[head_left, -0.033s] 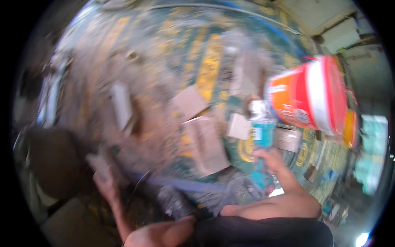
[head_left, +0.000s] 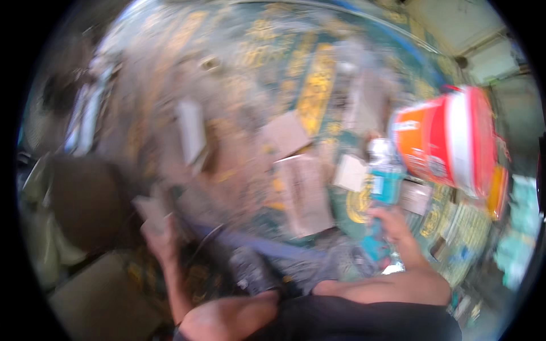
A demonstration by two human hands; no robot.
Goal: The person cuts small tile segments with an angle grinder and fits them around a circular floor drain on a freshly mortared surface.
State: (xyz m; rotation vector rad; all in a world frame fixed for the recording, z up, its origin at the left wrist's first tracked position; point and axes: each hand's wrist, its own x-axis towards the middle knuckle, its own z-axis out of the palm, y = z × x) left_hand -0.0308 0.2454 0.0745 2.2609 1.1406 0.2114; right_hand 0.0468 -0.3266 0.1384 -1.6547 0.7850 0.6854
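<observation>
My left hand (head_left: 162, 238) is at the lower left, its fingers closed on a pale flat tile piece (head_left: 152, 210). In my right hand (head_left: 393, 223) is a teal power tool with a silver head, which looks like an angle grinder (head_left: 387, 184); my fingers wrap round its body. The tool's head points away from me, just left of a red, orange and white bucket (head_left: 435, 142). Motion blur hides the tool's disc and the fine edges of the tile piece.
Tile pieces lie on a dusty green and yellow printed sheet (head_left: 315, 94): a long one (head_left: 307, 196), a squarish one (head_left: 286, 134), a small pale one (head_left: 350, 173) and one on edge (head_left: 191, 128). A dark rounded object (head_left: 85, 207) stands beside my left hand.
The whole scene has shifted to the right in the picture, as the view turns left. Both hands keep hold of the same things.
</observation>
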